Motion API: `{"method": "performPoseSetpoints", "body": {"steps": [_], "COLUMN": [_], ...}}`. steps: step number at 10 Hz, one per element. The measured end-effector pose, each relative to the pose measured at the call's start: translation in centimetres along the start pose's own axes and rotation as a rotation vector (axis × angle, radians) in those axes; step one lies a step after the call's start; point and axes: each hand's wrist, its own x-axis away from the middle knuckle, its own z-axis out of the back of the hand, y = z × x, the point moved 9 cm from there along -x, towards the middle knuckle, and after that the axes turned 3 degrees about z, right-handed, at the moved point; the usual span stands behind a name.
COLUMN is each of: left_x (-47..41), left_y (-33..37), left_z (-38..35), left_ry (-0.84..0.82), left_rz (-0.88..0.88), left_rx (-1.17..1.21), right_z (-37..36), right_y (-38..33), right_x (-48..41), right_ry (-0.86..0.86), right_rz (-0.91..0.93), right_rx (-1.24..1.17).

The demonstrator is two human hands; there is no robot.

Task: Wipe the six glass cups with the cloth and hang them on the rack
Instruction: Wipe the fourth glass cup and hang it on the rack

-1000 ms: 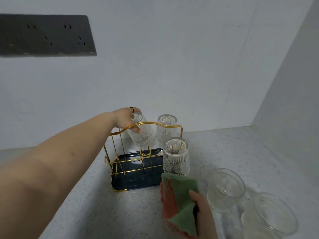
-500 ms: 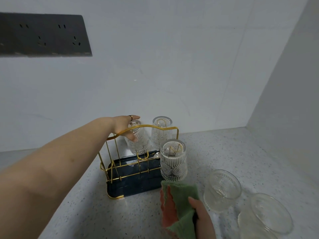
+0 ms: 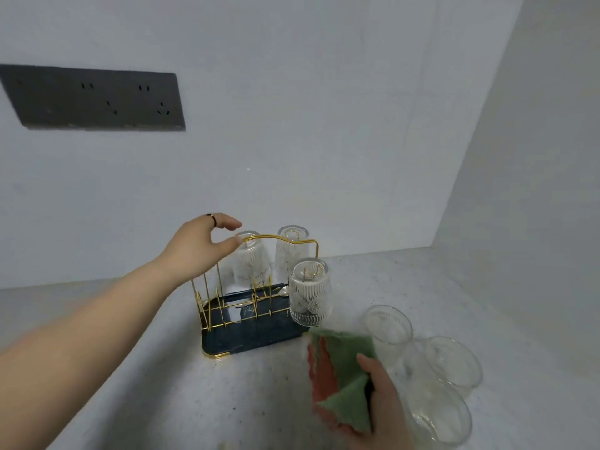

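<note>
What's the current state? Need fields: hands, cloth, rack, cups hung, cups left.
left hand: fingers relaxed, beside the back-left cup, gripping nothing
right hand: holds the green cloth
rack: gold wire on a dark tray, on the counter
cups hung: three, upside down: back-left cup, back-right cup, front cup
cups left: three on the counter, right of the rack: far cup, middle cup, near cup
progress: three of six hung

Light soft, cool, even; rather dim, no glare. Right wall (image 3: 535,157) a shade darker than back wall (image 3: 324,92). Wide-angle bend at edges (socket plate (image 3: 94,99) slants). Lower right soft: cloth (image 3: 347,368), cups (image 3: 451,362) smeared w/ blur. Fine grain throughout.
</note>
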Motion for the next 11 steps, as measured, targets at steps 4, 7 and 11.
{"method": "performPoseSetpoints", "body": {"steps": [4, 7, 11], "left_x": [17.0, 20.0, 18.6], "left_y": [2.2, 6.5, 7.1], "left_z": [-17.5, -26.9, -28.9], "left_ry": [-0.564, -0.68, -0.502], "left_rz": [0.112, 0.195, 0.272], "left_rx": [0.2, 0.332, 0.515], "right_z": [4.0, 9.0, 11.6], "right_y": [-7.6, -10.8, -13.3], "right_x": [8.4, 11.7, 11.9], "right_ry": [0.124, 0.265, 0.369], "right_rz": [0.293, 0.345, 0.292], "right_rx": [0.044, 0.104, 0.097]}}
